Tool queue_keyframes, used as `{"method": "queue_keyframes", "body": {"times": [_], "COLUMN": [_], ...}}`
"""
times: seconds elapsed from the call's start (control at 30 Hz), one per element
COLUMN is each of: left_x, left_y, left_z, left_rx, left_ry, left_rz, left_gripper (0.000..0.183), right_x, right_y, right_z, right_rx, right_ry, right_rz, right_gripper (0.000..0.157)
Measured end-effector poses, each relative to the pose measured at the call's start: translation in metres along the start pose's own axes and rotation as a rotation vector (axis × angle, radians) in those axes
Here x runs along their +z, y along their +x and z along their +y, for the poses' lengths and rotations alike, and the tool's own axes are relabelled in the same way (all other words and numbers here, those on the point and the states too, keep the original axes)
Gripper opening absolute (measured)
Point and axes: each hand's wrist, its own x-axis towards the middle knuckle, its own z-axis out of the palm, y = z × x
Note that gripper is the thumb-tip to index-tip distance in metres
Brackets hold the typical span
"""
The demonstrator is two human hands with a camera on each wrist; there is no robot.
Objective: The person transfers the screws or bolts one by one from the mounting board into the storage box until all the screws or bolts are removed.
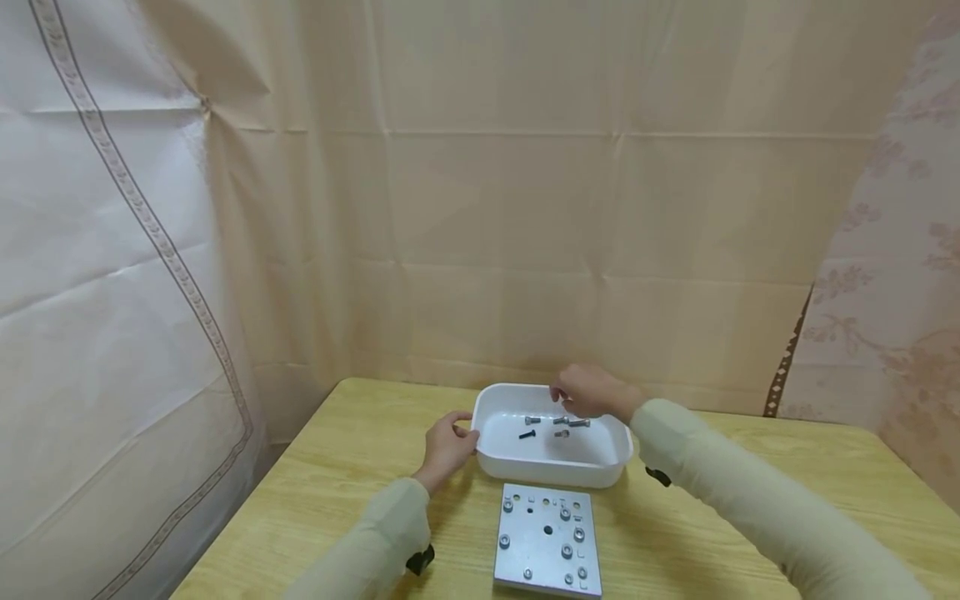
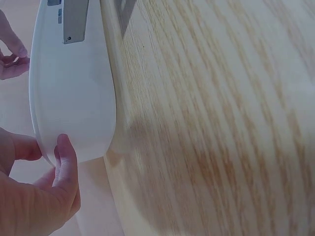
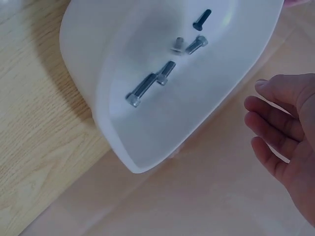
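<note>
A white plastic tray (image 1: 551, 472) sits on the table, with several silver socket-head bolts (image 3: 142, 88) and one black bolt (image 3: 202, 19) scattered on its floor. My left hand (image 1: 447, 450) grips the tray's left end, thumb at the rim and fingers against the outer wall, as the left wrist view (image 2: 44, 196) shows. Over the tray's far side hovers my right hand (image 1: 592, 391). In the right wrist view its fingers are loosely bent, with nothing between them, and the bolts lie apart from it.
Right in front of the tray lies a silver metal plate (image 1: 532, 546) with holes and several bolts set in it. The wooden table (image 1: 352, 442) ends at a beige cloth backdrop (image 1: 487, 208) behind the tray. White cloth (image 1: 112, 292) hangs at the left.
</note>
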Motion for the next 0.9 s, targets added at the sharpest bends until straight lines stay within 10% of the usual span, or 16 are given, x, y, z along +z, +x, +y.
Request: {"method": "queue_keyframes", "body": {"times": [0.4, 0.9], "left_x": [-0.001, 0.000], "left_y": [-0.002, -0.003], "left_z": [0.001, 0.003], "left_rx": [-0.008, -0.001], "left_ry": [-0.004, -0.006], "left_rz": [-0.020, 0.002], "left_gripper": [0.035, 0.034], "right_x": [0.007, 0.027], "right_y": [-0.033, -0.088], "right_z": [-0.027, -0.069], "right_rx": [-0.227, -0.320], "right_ry": [-0.067, 0.020], "right_rz": [0.172, 0.164], "right_gripper": [0.012, 0.015]}}
